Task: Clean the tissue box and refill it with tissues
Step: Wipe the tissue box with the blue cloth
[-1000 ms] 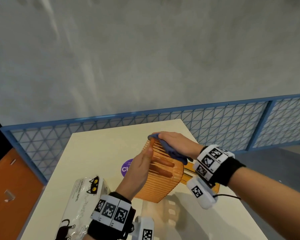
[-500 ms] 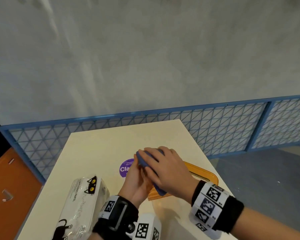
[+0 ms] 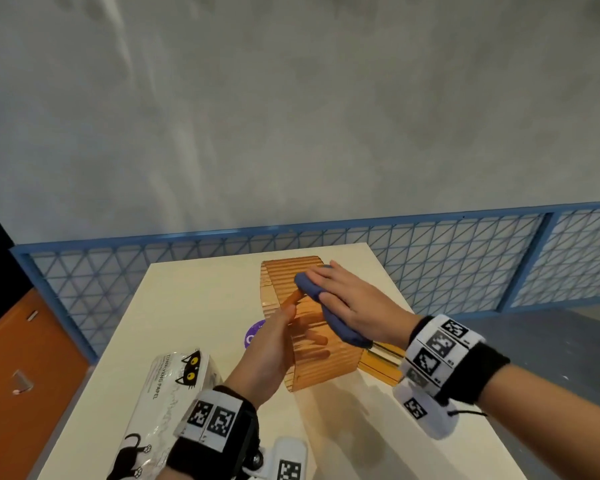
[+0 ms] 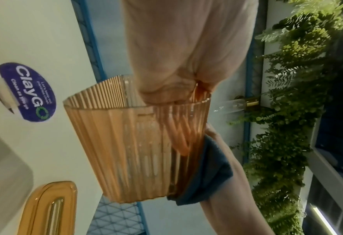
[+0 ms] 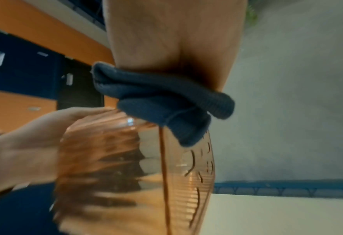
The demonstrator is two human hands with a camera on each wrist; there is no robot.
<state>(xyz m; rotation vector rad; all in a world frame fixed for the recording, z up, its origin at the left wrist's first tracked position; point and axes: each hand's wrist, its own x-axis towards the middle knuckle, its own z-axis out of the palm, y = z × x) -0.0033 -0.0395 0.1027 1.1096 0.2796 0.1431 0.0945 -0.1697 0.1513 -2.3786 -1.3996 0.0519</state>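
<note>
The orange ribbed tissue box (image 3: 312, 327) is held up off the tabletop (image 3: 194, 306), turned on its side, roughly at the middle of the head view. The left hand (image 3: 267, 355) reaches into its open mouth from about 7 o'clock; its fingers (image 3: 293, 299) show through the translucent wall, spread and braced against the inside, with the thumb outside along the rim. The right hand (image 3: 354, 306) lies flat on the upper face, fingers straight and close together, pressing a folded blue cloth (image 3: 326, 306) against the plastic.

This looks like the wiping of the outer wall. To do it well, the strokes should run along the ribs rather than across them, so the cloth gets into the grooves. The inner fingers belong directly under the spot being pressed, since the thin wall would likely flex otherwise. Turning the box with the left hand brings each face up to the cloth in turn; the curved ends and the rim need a pass too.

The box's orange lid (image 4: 51, 206) lies on the tabletop toward 4 o'clock of the box in the head view, and the tissue pack (image 3: 174, 403) with its cat print waits at 8 o'clock near the table edge, beside a purple sticker (image 4: 26, 92). The pack still looks sealed, so I judge the refill is not yet begun.
</note>
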